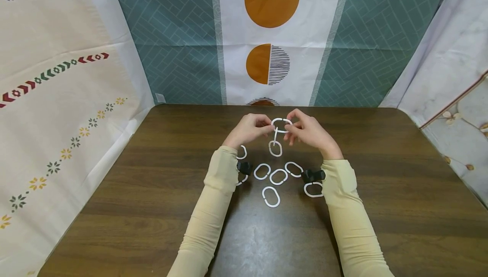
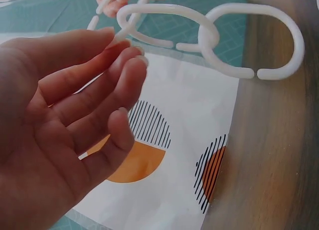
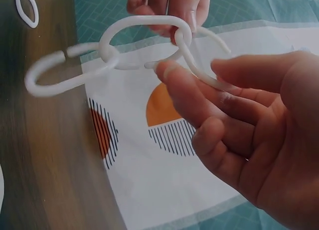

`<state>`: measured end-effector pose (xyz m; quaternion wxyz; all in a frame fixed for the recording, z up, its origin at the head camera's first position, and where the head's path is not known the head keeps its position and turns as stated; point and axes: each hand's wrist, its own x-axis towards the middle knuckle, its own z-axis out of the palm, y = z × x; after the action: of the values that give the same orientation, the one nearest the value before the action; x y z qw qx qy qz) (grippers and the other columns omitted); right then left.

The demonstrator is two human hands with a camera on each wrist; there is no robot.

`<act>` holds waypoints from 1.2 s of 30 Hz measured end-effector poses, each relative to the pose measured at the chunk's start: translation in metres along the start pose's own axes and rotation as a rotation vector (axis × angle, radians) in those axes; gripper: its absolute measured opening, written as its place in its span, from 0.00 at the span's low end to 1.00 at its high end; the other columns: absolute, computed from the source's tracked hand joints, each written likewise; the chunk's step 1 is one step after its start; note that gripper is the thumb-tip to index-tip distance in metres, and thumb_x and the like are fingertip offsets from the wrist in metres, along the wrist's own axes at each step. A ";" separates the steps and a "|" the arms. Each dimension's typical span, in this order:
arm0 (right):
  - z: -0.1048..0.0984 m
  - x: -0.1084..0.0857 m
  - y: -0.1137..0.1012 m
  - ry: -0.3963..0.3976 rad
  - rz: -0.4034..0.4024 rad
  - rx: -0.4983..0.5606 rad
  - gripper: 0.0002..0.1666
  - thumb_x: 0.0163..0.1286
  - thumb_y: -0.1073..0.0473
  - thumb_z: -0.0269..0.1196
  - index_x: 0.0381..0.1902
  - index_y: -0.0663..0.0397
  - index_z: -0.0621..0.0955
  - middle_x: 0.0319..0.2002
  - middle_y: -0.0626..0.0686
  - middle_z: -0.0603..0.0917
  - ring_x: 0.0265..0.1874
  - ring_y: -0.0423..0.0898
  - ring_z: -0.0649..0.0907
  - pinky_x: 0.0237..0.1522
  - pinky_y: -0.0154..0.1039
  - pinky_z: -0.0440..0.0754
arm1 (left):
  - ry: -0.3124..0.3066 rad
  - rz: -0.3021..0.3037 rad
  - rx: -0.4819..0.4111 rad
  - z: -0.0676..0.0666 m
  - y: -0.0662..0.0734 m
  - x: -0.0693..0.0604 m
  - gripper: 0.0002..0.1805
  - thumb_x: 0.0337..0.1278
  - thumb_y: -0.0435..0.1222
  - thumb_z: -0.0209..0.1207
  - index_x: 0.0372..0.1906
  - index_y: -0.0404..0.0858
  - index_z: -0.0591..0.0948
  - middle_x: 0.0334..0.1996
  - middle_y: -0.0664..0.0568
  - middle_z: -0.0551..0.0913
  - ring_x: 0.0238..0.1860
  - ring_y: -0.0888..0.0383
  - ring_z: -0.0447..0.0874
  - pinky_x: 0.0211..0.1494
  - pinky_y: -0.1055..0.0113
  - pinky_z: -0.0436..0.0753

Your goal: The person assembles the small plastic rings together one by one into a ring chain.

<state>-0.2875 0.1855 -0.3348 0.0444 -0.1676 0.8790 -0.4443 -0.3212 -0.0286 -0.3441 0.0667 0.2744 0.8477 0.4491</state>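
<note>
Both hands hold one white oval link (image 1: pixel 281 119) up over the far part of the table, its small gap facing away. At its left end my left hand (image 1: pixel 248 131) pinches it between thumb and fingers. The thumb and fingers of my right hand (image 1: pixel 309 133) pinch its right end. From this link hangs a middle link (image 2: pixel 169 8), hooked through it, and a lower link (image 2: pixel 297 40) hangs from the middle one. Each has a narrow gap in its side. In the right wrist view, the held link (image 3: pixel 192 63) runs between thumb and fingers.
Several loose white links lie on the brown table (image 1: pixel 152 192), among them a near link (image 1: pixel 264 194) and a central link (image 1: pixel 271 179). Others are partly hidden behind the wrists, such as a right link (image 1: pixel 313 196). Patterned cloths (image 1: pixel 179 56) stand behind and beside the table.
</note>
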 end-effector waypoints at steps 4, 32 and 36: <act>0.000 -0.001 0.000 -0.034 -0.026 -0.030 0.12 0.73 0.62 0.56 0.49 0.60 0.68 0.30 0.64 0.86 0.21 0.44 0.83 0.25 0.38 0.76 | 0.039 0.018 -0.010 -0.001 0.000 -0.001 0.08 0.62 0.37 0.61 0.38 0.36 0.84 0.33 0.40 0.85 0.36 0.44 0.85 0.36 0.71 0.77; 0.012 -0.018 0.024 -0.511 -0.148 -0.438 0.32 0.51 0.66 0.72 0.54 0.61 0.73 0.40 0.58 0.78 0.38 0.48 0.77 0.43 0.41 0.76 | 0.235 0.011 -0.340 0.002 -0.010 0.004 0.09 0.59 0.31 0.63 0.38 0.27 0.84 0.30 0.39 0.87 0.25 0.67 0.84 0.33 0.73 0.79; 0.020 -0.021 0.029 -0.561 -0.084 -0.501 0.36 0.45 0.67 0.75 0.53 0.57 0.72 0.41 0.56 0.72 0.42 0.49 0.71 0.46 0.39 0.71 | 0.236 0.013 -0.331 0.001 -0.011 0.004 0.09 0.59 0.32 0.63 0.39 0.27 0.84 0.30 0.39 0.87 0.25 0.66 0.84 0.32 0.73 0.78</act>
<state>-0.2710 0.1934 -0.3713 0.2227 -0.3241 0.9064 -0.1540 -0.3286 -0.0302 -0.3529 0.0082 0.2106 0.7624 0.6118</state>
